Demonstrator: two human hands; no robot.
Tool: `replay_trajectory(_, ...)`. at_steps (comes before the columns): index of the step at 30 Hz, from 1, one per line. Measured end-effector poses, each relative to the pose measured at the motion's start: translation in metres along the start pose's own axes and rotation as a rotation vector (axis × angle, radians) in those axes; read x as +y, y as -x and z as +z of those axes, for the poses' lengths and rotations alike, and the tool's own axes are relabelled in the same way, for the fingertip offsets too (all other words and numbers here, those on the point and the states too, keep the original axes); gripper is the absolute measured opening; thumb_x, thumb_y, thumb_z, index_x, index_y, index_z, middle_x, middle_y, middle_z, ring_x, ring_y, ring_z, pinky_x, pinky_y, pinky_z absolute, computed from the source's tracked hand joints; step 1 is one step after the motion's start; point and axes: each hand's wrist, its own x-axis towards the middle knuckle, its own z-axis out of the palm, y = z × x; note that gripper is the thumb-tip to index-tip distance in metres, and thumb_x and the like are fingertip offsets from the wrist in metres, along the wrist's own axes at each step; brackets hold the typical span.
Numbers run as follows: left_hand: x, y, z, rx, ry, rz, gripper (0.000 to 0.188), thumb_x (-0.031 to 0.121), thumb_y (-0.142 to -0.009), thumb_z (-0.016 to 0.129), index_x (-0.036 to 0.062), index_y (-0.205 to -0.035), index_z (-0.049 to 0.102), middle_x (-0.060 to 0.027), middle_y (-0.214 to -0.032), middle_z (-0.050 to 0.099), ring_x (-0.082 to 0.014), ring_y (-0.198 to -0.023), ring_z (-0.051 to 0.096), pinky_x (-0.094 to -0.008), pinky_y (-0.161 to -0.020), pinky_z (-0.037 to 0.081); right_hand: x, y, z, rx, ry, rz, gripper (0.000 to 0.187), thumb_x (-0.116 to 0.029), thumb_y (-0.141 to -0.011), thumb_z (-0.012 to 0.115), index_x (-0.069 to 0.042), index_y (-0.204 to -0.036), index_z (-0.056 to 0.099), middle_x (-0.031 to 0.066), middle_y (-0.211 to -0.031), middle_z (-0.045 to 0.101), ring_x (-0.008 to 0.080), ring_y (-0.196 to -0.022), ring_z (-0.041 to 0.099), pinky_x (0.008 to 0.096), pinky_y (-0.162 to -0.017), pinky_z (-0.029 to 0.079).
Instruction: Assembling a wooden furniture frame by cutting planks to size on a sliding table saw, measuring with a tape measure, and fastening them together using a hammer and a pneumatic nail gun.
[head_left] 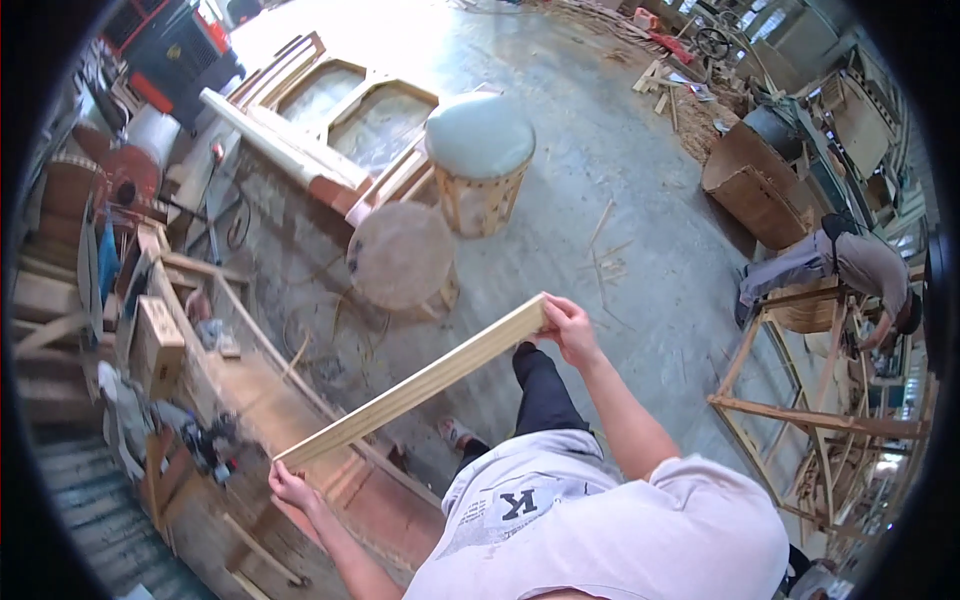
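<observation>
A long, flat wooden board (415, 385) stretches between my two hands, slanting up from lower left to upper right in front of my body. My left hand (291, 486) is closed on its lower left end. At the raised right end, my right hand (568, 328) grips the board with the thumb on one side and fingers on the other. Below the board's left part runs a long wooden workbench or trough (262, 392), with a reddish-brown surface and a raised rim.
Two round stools, one with a pale padded top (480, 135) and one with a dusty top (402, 256), stand ahead. Wooden frames (345, 110) lie beyond them. A power tool (208, 440) sits left. At right, a person (870, 262) bends over a wooden frame (815, 412). Scraps litter the floor.
</observation>
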Motion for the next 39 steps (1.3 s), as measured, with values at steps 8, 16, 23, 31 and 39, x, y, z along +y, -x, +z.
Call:
replay_trajectory(8, 0.124, 0.100, 0.373, -0.184, 0.065, 0.195, 0.024, 0.019, -0.091, 0.065, 0.0004, -0.104, 0.058, -0.0067, -0.100, 0.061, -0.0176, -0.090, 0.057, -0.0307, -0.081, 0.049, -0.138, -0.135, -0.171, 0.278, -0.239, -0.053, 0.028, -0.017, -0.095, 0.059, -0.007, -0.121, 0.060, 0.0038, -0.094, 0.066, 0.0139, -0.075, 0.066, 0.0296, -0.060, 0.058)
replay_trajectory(16, 0.337, 0.235, 0.686, -0.550, 0.214, 0.256, 0.030, 0.019, -0.094, 0.061, -0.0006, -0.115, 0.057, -0.0056, -0.107, 0.062, -0.0134, -0.093, 0.058, -0.0266, -0.078, 0.048, -0.379, -0.310, -0.299, 0.256, -0.310, -0.359, 0.027, -0.016, -0.099, 0.051, -0.009, -0.124, 0.058, 0.0067, -0.101, 0.067, 0.0165, -0.080, 0.067, 0.0337, -0.064, 0.058)
replay_trajectory(23, 0.431, 0.288, 0.971, -0.609, 0.080, 0.220, 0.027, 0.027, -0.095, 0.061, 0.0052, -0.111, 0.059, 0.0013, -0.099, 0.061, -0.0068, -0.082, 0.050, -0.0281, -0.071, 0.039, -0.517, -0.519, -0.339, 0.192, -0.349, -0.541, 0.033, -0.015, -0.100, 0.048, -0.007, -0.131, 0.054, 0.0082, -0.111, 0.065, 0.0184, -0.090, 0.066, 0.0353, -0.072, 0.059)
replay_trajectory(31, 0.586, 0.370, 1.300, -0.957, 0.138, 0.129, 0.036, 0.035, -0.093, 0.062, 0.0109, -0.118, 0.055, -0.0008, -0.111, 0.057, -0.0120, -0.101, 0.052, -0.0332, -0.078, 0.042, -0.701, -0.716, -0.397, 0.341, -0.471, -0.713, 0.036, -0.026, -0.099, 0.049, -0.007, -0.129, 0.053, 0.0097, -0.114, 0.064, 0.0218, -0.094, 0.066, 0.0402, -0.076, 0.058)
replay_trajectory(39, 0.720, 0.430, 1.578, -1.168, -0.021, 0.274, 0.045, 0.034, -0.093, 0.063, 0.0053, -0.125, 0.051, -0.0051, -0.117, 0.058, -0.0149, -0.105, 0.055, -0.0324, -0.084, 0.045, -0.793, -0.951, -0.455, 0.509, -0.602, -0.544, 0.042, -0.043, -0.099, 0.045, -0.008, -0.119, 0.058, 0.0112, -0.103, 0.067, 0.0250, -0.084, 0.066, 0.0413, -0.072, 0.056)
